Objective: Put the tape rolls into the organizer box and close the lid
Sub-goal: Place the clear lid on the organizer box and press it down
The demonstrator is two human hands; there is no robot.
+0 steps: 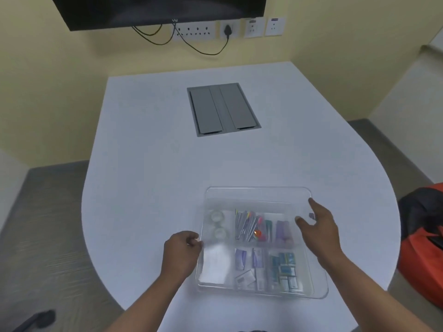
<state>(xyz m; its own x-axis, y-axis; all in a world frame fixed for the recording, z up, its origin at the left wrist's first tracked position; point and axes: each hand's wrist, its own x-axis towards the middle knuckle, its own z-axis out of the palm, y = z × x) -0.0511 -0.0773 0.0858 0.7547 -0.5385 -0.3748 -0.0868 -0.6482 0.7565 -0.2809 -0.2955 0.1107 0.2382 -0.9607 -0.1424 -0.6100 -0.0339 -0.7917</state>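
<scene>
A clear plastic organizer box point(318, 287) sits at the near edge of the white table. Its transparent lid point(259, 195) lies over it, tilted, with the far edge raised. Two clear tape rolls point(217, 216) point(220, 233) rest in the box's left rear compartment, seen through the lid. My left hand point(181, 255) pinches the lid's left edge. My right hand point(317, 226) grips the lid's right edge, fingers on top. Other compartments hold coloured pens, purple items and small blue-white packs.
A grey cable hatch point(223, 109) is set into the table point(148, 178) further back. A dark screen point(158, 10) and wall sockets with black cables point(199, 29) are behind. An orange-and-black bag point(422, 238) stands at the right, past the table's edge.
</scene>
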